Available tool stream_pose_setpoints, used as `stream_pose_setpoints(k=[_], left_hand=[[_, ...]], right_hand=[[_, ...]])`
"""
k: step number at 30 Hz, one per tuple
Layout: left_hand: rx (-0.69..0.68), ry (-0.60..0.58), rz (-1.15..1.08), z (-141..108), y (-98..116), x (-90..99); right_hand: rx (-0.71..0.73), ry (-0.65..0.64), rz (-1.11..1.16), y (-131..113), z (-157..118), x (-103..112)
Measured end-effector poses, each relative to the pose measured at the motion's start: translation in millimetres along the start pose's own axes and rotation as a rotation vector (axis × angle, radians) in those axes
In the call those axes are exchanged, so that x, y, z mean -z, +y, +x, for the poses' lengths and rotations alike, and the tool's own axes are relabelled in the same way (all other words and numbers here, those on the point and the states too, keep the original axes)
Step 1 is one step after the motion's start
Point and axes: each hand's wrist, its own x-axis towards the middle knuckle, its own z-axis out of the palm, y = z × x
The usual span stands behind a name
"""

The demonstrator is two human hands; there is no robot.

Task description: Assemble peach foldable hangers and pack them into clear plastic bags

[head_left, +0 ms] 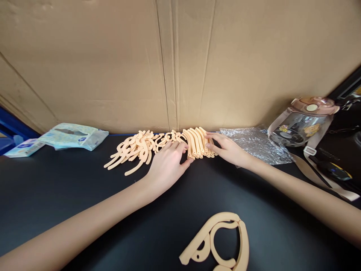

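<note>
A row of curved beige plastic hanger arms [196, 143] stands packed side by side at the back of the black table. My left hand [169, 162] bears on the row's left end, fingers bent and thumb at its front corner. From the other side, my right hand [227, 148] presses the right end with its fingertips, so the row sits between both hands. Left of them lies a loose heap of thinner curved beige pieces [138, 148], partly behind my left hand. Close to me rests a folded beige hanger [225, 218], cut off by the lower picture edge.
A tall cardboard sheet [180, 67] rises behind the table [126, 226]. Tissue packs [76, 135] lie at the left. Crumpled clear plastic wrap [256, 145] and a strapped water bottle [304, 122] are at the right, with a dark device [335, 170] beside the strap.
</note>
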Motion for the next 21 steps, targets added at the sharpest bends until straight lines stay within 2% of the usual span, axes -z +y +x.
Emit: stream_pose_setpoints(k=[6, 10, 13, 16, 21], left_hand=[[-0.119, -0.005, -0.010, -0.3, -9.9, -3.6], [-0.162, -0.017, -0.033, 4.3, -9.7, -6.9], [-0.183, -0.020, -0.046, 2.6, -4.7, -5.1], [-0.171, -0.031, -0.065, -3.8, -0.8, -0.3], [-0.077, -0.092, -0.115, -8.0, -0.6, 3.9]], right_hand=[[0.071, -0.007, -0.088, -2.9, 0.1, 2.3], [0.091, -0.017, -0.303, -1.4, 14.6, 3.6], [0.078, -0.032, -0.344, 2.7, 27.1, 2.6], [0.077, -0.049, -0.358, 5.5, 31.2, 2.2], [0.085, -0.054, -0.381, 3.7, 27.1, 3.7]])
